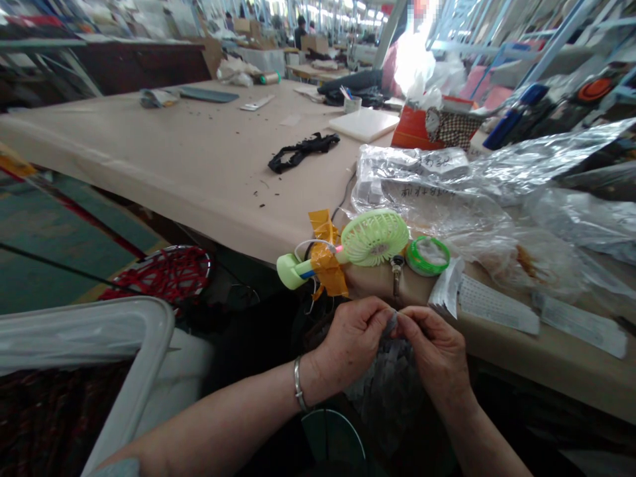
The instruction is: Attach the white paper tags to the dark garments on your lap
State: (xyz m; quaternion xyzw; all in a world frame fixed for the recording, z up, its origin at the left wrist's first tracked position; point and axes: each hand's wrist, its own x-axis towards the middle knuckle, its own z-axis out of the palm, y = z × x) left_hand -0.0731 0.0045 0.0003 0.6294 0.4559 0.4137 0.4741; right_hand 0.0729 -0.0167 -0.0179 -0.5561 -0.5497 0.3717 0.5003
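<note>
My left hand (355, 334) and my right hand (437, 348) meet in front of the table's near edge, fingers closed in a pinch. Between the fingertips shows a small grey piece of thin material (390, 324), mostly covered by the fingers; its exact kind is unclear. Below the hands, over my lap, lies a dim heap of grey pieces (387, 381). Just beyond the hands, a light green fan (375, 237) is fixed to the table edge with orange tape (328, 262). To its right sits a green round tub (428, 256) with whitish contents.
Clear plastic bags (437, 185) and printed paper slips (497, 305) cover the table's right side. A black strap-like bundle (303, 152) lies mid-table (199, 165). At lower left stands a white bin (163, 324) of dark red pieces; a basket of red strips (163, 271) is behind it.
</note>
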